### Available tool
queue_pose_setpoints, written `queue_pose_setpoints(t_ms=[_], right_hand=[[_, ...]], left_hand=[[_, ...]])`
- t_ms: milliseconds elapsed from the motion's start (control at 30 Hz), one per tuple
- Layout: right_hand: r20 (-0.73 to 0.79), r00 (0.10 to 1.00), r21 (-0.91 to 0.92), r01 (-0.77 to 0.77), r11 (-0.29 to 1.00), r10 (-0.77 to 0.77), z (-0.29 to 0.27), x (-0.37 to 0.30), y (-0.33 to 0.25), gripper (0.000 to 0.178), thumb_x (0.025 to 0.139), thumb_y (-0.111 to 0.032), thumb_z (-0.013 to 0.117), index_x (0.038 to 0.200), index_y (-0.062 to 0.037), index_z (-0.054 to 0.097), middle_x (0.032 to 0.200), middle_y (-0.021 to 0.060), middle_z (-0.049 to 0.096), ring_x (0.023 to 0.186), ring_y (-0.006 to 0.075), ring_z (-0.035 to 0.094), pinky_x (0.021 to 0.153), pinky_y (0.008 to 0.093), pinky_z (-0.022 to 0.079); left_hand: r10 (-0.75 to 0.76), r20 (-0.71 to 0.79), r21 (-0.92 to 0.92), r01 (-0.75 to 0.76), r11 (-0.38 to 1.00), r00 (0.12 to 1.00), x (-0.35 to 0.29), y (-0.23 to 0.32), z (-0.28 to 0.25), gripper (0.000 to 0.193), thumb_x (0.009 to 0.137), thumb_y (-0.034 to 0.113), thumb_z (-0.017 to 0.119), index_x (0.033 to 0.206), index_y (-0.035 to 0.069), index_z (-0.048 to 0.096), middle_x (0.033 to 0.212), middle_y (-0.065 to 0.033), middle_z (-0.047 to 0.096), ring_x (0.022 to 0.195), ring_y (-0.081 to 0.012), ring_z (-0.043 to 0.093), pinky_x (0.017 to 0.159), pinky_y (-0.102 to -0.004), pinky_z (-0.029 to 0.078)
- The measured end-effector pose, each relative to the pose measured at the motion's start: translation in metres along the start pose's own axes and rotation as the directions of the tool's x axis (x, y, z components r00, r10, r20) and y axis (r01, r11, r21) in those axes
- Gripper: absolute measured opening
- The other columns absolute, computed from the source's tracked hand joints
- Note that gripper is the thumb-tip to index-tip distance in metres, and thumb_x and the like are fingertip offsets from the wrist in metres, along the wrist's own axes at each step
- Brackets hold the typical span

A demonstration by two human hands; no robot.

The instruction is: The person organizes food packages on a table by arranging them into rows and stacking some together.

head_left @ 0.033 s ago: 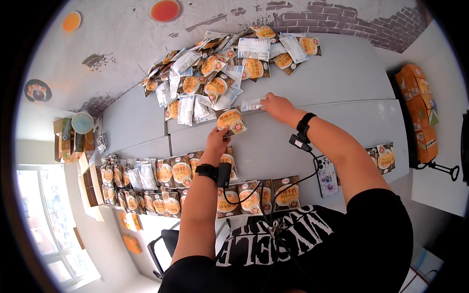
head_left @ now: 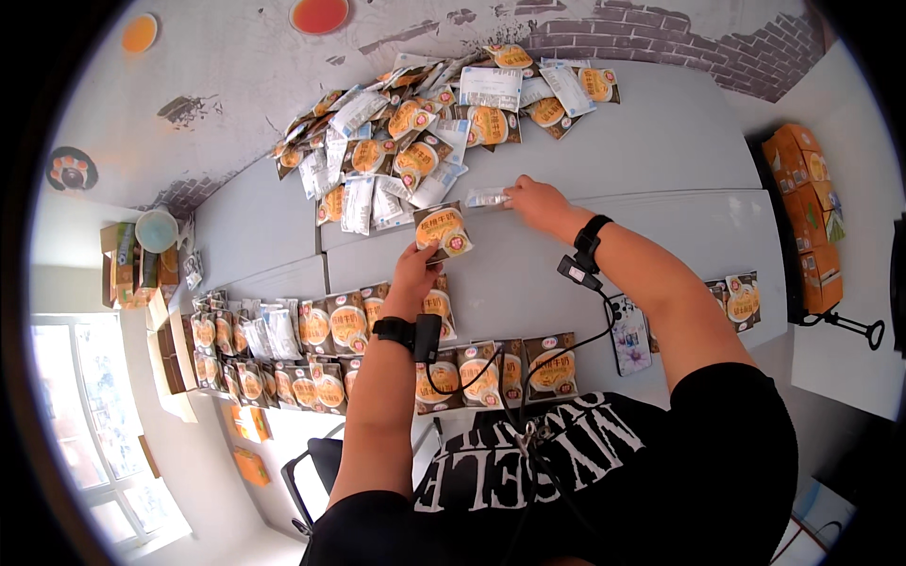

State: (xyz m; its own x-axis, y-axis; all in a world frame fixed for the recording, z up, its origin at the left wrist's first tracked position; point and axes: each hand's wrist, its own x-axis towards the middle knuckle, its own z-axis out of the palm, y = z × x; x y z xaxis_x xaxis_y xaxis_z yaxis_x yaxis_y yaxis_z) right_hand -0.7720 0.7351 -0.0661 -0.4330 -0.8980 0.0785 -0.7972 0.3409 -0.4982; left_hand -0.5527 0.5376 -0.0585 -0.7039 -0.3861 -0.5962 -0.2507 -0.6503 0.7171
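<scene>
My left hand [head_left: 415, 271] is closed on a brown and orange packet [head_left: 440, 229], thumb over its near edge, its printed front facing up. To its right, my right hand [head_left: 536, 204] pinches the end of a white, silvery packet [head_left: 484, 197] seen at a slant. The two packets are close together but apart. Just beyond them lies a loose heap of packets [head_left: 415, 160], some brown side up, some white side up. Nearer me, overlapping packets stand in two rows, one partly under my left forearm [head_left: 347, 321] and one along the front edge [head_left: 552, 366].
A phone in a flowered case [head_left: 630, 340] lies by my right forearm, with a few more packets [head_left: 742, 300] beyond it. Orange boxes [head_left: 808, 217] are stacked at the far right. An open carton [head_left: 121, 269] and a pale round tub [head_left: 157, 231] stand left. Black cables hang from my wrist straps.
The whole view has shifted very slightly. Both hands keep their holds and places.
</scene>
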Motion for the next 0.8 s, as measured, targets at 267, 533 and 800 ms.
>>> queue_pose_setpoints(t_ms=[267,533,800], right_hand=[[0.603,0.685,0.636,-0.722,0.273,0.409,-0.026,-0.065,-0.028,0.023,0.092,-0.026,0.050,0.093,-0.0051,0.060,0.074,-0.0002,0.053,0.059,0.0089,0.046,0.050,0.0224,0.042],[0.732,0.656,0.659,-0.612,-0.437,0.186,0.013,-0.168,-0.136,0.016,0.093,-0.022,0.052,0.099,-0.0069,0.054,0.081,-0.0013,0.051,0.059,0.0036,0.042,0.047,0.0141,0.038],[0.739,0.643,0.673,-0.719,-0.176,0.202,0.076,-0.203,-0.234,0.021,0.087,-0.015,0.059,0.104,-0.0069,0.049,0.086,0.0026,0.055,0.064,0.0069,0.053,0.049,0.0184,0.041]], left_hand=[[-0.014,0.007,-0.053,0.014,0.998,1.000,-0.134,-0.020,-0.060,0.018,0.089,0.011,0.056,0.107,0.009,0.056,0.094,-0.0010,0.062,0.083,-0.0122,0.059,0.065,-0.0254,0.048],[0.054,-0.078,0.068,-0.048,0.997,0.995,-0.234,-0.080,-0.120,0.028,0.086,0.009,0.059,0.113,0.004,0.054,0.101,-0.0032,0.062,0.089,-0.0119,0.060,0.075,-0.0259,0.048],[0.152,-0.042,0.351,-0.128,0.928,0.987,-0.245,-0.113,-0.132,0.025,0.087,0.008,0.056,0.112,0.003,0.053,0.093,-0.0022,0.063,0.078,-0.0101,0.059,0.068,-0.0252,0.048]])
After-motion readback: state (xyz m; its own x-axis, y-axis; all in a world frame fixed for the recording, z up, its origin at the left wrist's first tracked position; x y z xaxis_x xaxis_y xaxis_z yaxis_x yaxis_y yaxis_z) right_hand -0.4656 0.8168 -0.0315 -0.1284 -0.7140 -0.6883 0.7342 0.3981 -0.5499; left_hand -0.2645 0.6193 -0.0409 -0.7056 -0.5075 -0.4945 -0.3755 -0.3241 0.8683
